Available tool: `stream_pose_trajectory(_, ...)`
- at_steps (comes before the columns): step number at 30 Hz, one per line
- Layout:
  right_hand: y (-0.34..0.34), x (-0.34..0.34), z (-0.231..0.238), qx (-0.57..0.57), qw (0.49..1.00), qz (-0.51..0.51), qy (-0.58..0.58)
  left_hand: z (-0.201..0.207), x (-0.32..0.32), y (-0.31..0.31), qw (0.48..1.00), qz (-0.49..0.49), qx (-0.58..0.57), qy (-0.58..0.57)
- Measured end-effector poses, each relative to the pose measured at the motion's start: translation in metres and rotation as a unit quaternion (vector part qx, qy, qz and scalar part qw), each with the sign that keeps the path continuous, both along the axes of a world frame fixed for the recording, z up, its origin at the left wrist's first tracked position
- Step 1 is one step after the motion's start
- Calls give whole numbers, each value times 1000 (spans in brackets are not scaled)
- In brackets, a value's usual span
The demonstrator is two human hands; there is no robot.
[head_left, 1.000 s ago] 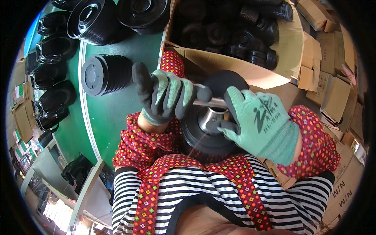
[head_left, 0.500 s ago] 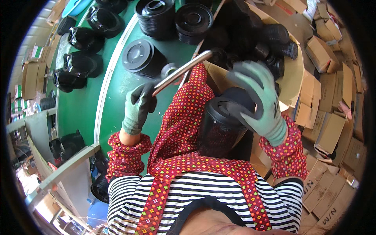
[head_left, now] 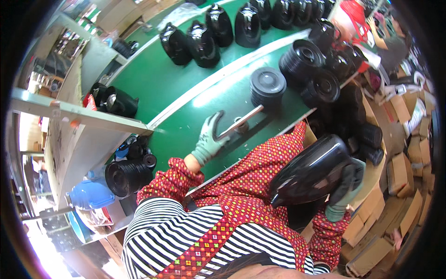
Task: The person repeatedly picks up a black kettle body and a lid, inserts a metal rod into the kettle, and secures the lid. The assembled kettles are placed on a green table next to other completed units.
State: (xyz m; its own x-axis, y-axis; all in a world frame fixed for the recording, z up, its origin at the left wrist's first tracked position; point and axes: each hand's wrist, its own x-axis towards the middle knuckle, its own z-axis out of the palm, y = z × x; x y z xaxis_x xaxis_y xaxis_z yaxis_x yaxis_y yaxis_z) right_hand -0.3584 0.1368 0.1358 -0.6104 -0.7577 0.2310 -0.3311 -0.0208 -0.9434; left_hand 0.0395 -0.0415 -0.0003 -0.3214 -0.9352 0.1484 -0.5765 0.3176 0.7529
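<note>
Both hands wear green gloves with dark palms. My left hand (head_left: pixel 208 140) is over the green bench with its thumb and forefinger spread. The near end of a slim metal rod (head_left: pixel 244 120) meets it at the thumb. The rod slants just above or on the bench, across a small round dark part (head_left: pixel 241 124). My right hand (head_left: pixel 347 187) grips a glossy black rounded plastic housing (head_left: pixel 309 169) from its right side. The housing lies tilted over my lap, in front of the red patterned apron (head_left: pixel 241 169). My right fingertips are partly hidden.
Stacked black round lids (head_left: pixel 268 83) stand on the green bench (head_left: pixel 186 100). Similar black housings (head_left: pixel 247 25) line its far side. An open carton (head_left: pixel 377 169) with black parts is at my right. A metal frame rail (head_left: pixel 79 115) crosses at left.
My view has swung left. The left hand has lowered the rod toward the bench and spread its fingers. My right hand, earlier open above a black lidded container, now grips the glossy housing.
</note>
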Motion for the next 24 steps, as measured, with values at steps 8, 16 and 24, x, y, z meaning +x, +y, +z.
stream_pose_trajectory(8, -101, 111, -15, 53, 782, 225, -579, 114, 20, 67, 957, -210, 11, 200)
stream_pose_trajectory(16, -121, 134, -30, 93, 920, 280, -260, 61, 114, -16, 886, 211, 123, 394)
stream_pose_trajectory(24, -156, 38, -7, 17, 977, 190, -95, 1, 166, -180, 836, 362, 86, 403)
